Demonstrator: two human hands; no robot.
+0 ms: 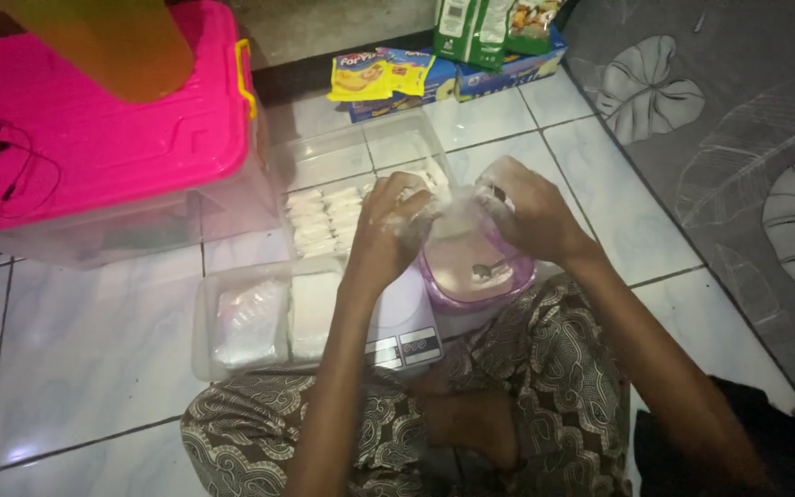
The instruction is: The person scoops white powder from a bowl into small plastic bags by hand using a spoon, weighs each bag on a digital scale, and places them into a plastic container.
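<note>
I sit cross-legged on a tiled floor. My left hand (386,230) and my right hand (528,210) both grip a small clear plastic bag (457,216) of white powder, held between them above a purple bowl (480,276). The bowl holds white powder and a metal spoon (485,270). Under my left wrist lies a white digital kitchen scale (405,331).
A clear tray (324,166) with rows of small filled white packets lies beyond my hands. A second clear tray (206,322) with folded plastic bags sits at left. A pink-lidded storage box (94,129) stands far left. Snack packages (388,74) and a patterned mat (738,138) are behind and right.
</note>
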